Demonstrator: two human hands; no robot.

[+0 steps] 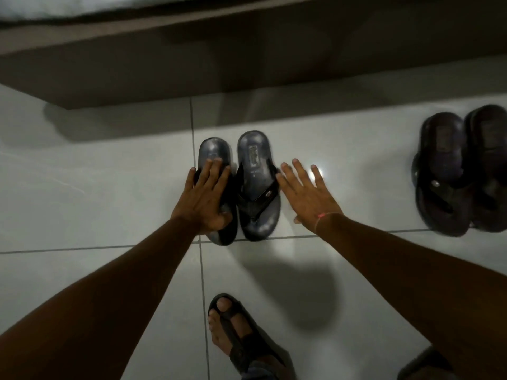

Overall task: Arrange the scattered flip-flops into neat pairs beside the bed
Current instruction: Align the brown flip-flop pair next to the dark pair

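Basically squaring up the grey pair on the tile floor near the bed base. Left hand flat on the left flip-flop, right hand open, empty, just beside the other. Best to nudge heels level, sides touching, like the dark pair.

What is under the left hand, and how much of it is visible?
Under the left hand lies the left flip-flop of the blue-grey pair. Its heel end and toe tip show; the hand covers its strap and middle. The fingers lie flat, not curled around it.
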